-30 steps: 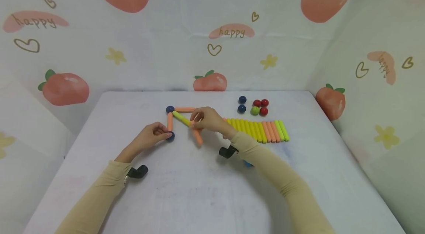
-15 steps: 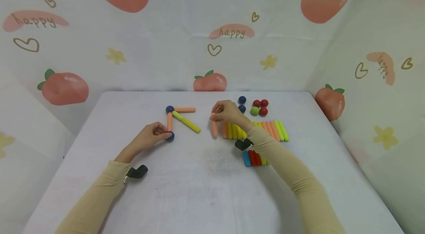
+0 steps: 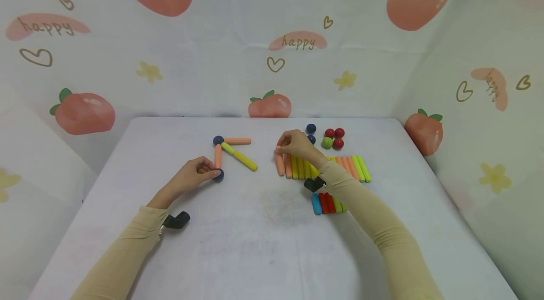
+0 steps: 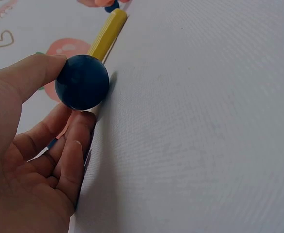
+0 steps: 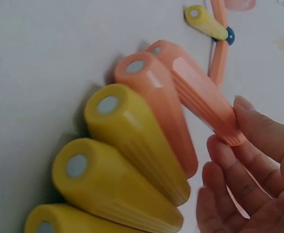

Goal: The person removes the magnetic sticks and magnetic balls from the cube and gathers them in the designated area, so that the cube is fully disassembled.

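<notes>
My left hand [image 3: 195,176] pinches a dark blue ball [image 4: 82,82] between thumb and fingers, at the near end of an orange stick [image 3: 218,156]. That stick runs up to another blue ball [image 3: 218,140], from which a second orange stick [image 3: 238,141] points right and a yellow stick [image 3: 244,160] slants toward me. With thumb and fingertips my right hand [image 3: 297,145] pinches the far end of a separate orange stick [image 5: 197,87]. This stick lies at the left end of a row, beside another orange stick [image 5: 156,107] and several yellow sticks [image 5: 137,141] with pale round end discs.
Behind the right hand are loose balls: dark blue [image 3: 311,128], red [image 3: 339,132] and green [image 3: 327,142]. Shorter blue [image 3: 316,204], red [image 3: 327,203] and green sticks lie nearer, partly under the right forearm. More orange and green sticks [image 3: 361,168] end the row.
My right hand has moved right, away from the yellow stick, carrying the orange stick to the left end of the row. The left hand has stayed on its blue ball.
</notes>
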Tool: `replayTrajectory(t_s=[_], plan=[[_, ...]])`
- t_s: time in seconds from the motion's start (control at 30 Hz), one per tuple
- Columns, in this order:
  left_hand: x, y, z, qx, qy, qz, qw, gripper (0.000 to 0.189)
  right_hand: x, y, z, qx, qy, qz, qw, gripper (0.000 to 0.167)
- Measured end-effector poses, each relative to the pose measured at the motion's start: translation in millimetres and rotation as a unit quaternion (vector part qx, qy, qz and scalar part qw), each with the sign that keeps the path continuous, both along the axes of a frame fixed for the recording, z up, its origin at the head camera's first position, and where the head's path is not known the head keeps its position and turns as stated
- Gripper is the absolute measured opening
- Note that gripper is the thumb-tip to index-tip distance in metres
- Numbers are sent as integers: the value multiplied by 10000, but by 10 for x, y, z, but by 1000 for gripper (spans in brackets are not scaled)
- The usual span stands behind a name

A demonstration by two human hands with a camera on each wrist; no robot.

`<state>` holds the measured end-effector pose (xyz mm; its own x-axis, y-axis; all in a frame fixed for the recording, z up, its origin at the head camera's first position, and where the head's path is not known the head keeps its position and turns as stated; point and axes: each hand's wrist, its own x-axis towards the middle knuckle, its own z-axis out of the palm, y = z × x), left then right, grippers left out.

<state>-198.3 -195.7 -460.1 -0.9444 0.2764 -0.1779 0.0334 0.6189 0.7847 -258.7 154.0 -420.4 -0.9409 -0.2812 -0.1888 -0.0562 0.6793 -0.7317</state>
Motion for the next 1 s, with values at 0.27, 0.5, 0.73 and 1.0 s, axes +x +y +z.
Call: replayTrajectory(t_s=[0.27, 0.5, 0.73, 1.0], plan=[[16, 8, 17, -30, 89, 3, 10000, 39, -10, 34, -43, 4, -109, 27, 9999, 20], [3, 5, -1, -1, 122, -8, 9999, 39, -19, 53, -59, 37, -175, 17, 9998, 21], [-13, 6, -5, -14, 16, 25, 10000, 42, -37, 73, -82, 125, -177, 74, 9997, 21], [2, 18, -3, -56, -109, 137, 9998, 42, -57, 83, -133, 328, -77, 202, 9992, 18]])
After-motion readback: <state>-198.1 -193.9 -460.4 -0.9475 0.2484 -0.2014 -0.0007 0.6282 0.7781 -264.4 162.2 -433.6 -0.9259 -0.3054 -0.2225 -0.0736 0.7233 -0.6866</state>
